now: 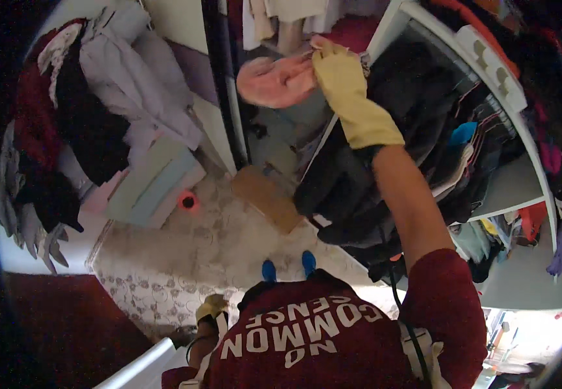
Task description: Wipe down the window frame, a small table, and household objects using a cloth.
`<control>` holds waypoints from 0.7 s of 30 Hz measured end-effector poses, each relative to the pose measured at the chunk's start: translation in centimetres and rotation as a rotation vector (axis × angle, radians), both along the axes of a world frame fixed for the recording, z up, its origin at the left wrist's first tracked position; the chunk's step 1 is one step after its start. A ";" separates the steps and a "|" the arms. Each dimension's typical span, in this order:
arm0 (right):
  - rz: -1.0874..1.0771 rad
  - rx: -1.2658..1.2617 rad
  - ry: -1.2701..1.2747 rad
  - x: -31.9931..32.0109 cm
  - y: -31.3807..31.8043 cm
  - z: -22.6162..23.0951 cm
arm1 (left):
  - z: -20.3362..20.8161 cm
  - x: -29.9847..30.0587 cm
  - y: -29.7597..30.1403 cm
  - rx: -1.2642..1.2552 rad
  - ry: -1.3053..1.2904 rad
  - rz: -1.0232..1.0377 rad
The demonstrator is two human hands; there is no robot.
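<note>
Against one white shelf post (384,29), right hand's (342,78) grip holds one pink cloth (274,81).

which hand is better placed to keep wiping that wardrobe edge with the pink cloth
Right. The right hand, in a yellow glove, is raised and already pressing the pink cloth by the white wardrobe frame. The left hand hangs low at the hip, far from it.

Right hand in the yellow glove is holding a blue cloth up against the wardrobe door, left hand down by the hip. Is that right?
Not quite: the cloth is pink, not blue. The head view shows the right hand in its yellow glove pressing it against the wardrobe door, with the left hand low by the hip.
</note>
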State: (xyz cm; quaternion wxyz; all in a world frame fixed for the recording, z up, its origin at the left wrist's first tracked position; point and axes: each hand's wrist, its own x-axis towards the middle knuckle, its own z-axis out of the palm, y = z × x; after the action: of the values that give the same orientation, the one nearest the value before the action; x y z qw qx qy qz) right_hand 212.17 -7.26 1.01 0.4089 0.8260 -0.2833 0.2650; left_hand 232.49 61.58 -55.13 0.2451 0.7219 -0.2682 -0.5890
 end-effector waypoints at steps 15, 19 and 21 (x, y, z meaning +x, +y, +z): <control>-0.004 0.671 0.023 9.1 -7.7 -3.6 | 10.4 -8.7 5.2 0.000 -0.364 -0.366; 0.063 0.424 -0.029 10.1 -9.1 -6.4 | 6.8 -8.5 8.1 0.048 -0.143 -0.159; 0.126 0.669 0.011 11.7 -7.0 -4.7 | 6.3 -8.1 11.9 0.087 0.035 0.050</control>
State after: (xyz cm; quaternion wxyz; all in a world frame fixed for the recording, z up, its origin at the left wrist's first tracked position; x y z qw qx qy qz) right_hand 223.86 -14.24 -3.70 0.0995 0.9318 -0.3005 0.1775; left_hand 224.36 73.47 -48.81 0.2326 0.7280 -0.2200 -0.6063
